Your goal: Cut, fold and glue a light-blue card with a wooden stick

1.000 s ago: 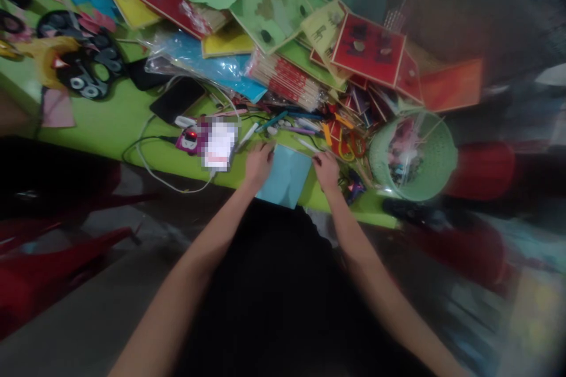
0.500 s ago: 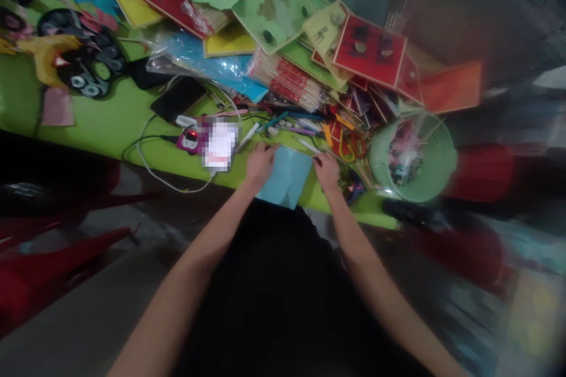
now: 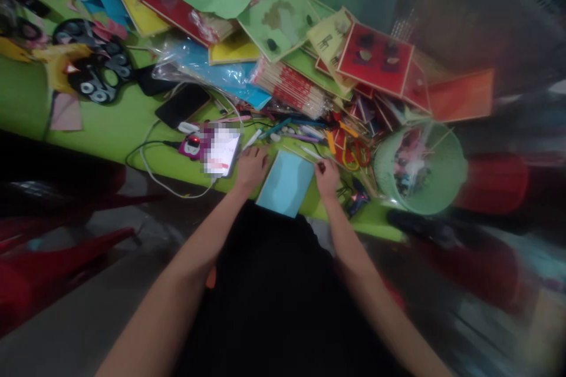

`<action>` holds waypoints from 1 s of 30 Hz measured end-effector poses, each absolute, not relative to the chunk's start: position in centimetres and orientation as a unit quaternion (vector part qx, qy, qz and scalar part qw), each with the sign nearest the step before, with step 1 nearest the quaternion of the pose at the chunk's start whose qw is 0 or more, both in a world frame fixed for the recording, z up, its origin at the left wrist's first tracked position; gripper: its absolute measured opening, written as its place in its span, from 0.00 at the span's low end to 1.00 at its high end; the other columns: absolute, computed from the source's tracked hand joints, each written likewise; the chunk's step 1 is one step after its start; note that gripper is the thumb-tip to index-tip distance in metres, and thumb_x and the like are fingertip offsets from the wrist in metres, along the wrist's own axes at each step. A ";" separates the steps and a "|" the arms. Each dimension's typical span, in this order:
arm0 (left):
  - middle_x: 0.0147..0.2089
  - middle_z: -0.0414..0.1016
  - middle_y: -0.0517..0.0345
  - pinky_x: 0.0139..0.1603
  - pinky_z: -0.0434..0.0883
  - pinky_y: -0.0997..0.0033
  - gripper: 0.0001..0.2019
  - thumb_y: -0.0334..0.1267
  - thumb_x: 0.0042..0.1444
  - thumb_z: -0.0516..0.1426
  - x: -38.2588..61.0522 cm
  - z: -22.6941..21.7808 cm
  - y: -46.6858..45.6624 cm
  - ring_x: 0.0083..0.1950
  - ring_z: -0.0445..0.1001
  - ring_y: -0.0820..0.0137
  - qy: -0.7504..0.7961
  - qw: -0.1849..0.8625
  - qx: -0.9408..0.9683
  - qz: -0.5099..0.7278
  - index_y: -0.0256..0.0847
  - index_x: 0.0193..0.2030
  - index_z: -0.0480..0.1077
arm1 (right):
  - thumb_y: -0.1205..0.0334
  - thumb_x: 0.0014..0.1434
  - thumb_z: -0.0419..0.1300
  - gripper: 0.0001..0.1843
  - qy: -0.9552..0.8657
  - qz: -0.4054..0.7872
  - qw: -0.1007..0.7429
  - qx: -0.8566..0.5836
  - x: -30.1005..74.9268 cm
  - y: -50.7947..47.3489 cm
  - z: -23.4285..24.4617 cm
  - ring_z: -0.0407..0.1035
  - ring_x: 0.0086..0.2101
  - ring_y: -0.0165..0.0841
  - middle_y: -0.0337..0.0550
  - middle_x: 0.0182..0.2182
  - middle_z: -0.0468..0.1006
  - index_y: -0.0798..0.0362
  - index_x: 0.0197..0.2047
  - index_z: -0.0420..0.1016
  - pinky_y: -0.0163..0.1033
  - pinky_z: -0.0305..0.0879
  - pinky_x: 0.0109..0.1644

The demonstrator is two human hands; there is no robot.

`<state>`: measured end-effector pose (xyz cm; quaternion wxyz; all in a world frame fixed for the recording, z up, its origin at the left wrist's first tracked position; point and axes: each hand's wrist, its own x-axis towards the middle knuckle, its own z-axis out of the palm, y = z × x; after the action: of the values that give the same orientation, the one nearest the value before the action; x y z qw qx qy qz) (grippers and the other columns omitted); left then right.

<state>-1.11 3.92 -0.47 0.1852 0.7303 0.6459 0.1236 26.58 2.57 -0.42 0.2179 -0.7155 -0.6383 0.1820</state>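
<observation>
A light blue rectangular card (image 3: 286, 182) lies on the green table (image 3: 106, 129) at its front edge, against my dark clothing. My left hand (image 3: 253, 168) rests on the table just left of the card, apart from it, fingers lying down and holding nothing visible. On the other side, by the card's right edge, my right hand (image 3: 327, 178) is closed with thumb and fingers drawn together; anything between them is too small to make out. A white pen (image 3: 308, 152) lies just beyond the right hand. Left of my left hand is a lit phone (image 3: 230, 150) with a cable.
Behind the card are pens, orange-handled scissors (image 3: 351, 159), a bundle of sticks (image 3: 292, 87) and stacked coloured panels (image 3: 375, 59). A green basket (image 3: 455, 171) of scraps stands at right. Tape rolls (image 3: 99, 85) and a dark phone (image 3: 183, 105) lie at left.
My left hand has drawn off the card to the left, and the right hand sits slightly away from its corner. The whole view has shifted a little.
</observation>
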 end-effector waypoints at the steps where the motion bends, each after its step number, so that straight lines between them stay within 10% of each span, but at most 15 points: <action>1: 0.51 0.76 0.40 0.60 0.66 0.52 0.23 0.44 0.73 0.46 -1.2 -0.6 3.9 0.57 0.73 0.51 0.643 0.182 0.734 0.119 0.39 0.67 0.69 | 0.58 0.67 0.56 0.09 -0.636 0.176 0.219 -0.719 26.5 2.6 -0.6 0.71 0.37 0.39 0.45 0.36 0.78 0.50 0.38 0.76 0.43 0.67 0.47; 30: 0.49 0.74 0.47 0.60 0.67 0.49 0.21 0.47 0.69 0.55 -1.7 -0.5 3.5 0.55 0.73 0.52 0.616 0.217 0.748 0.116 0.50 0.67 0.70 | 0.48 0.72 0.50 0.16 -0.630 0.093 0.194 -0.747 26.1 2.3 -1.8 0.70 0.39 0.43 0.48 0.36 0.77 0.50 0.42 0.72 0.47 0.64 0.49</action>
<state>-1.68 3.48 -0.46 0.2169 0.7484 0.6160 0.1159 26.13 2.26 -1.85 0.1943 -0.7465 -0.6295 0.0931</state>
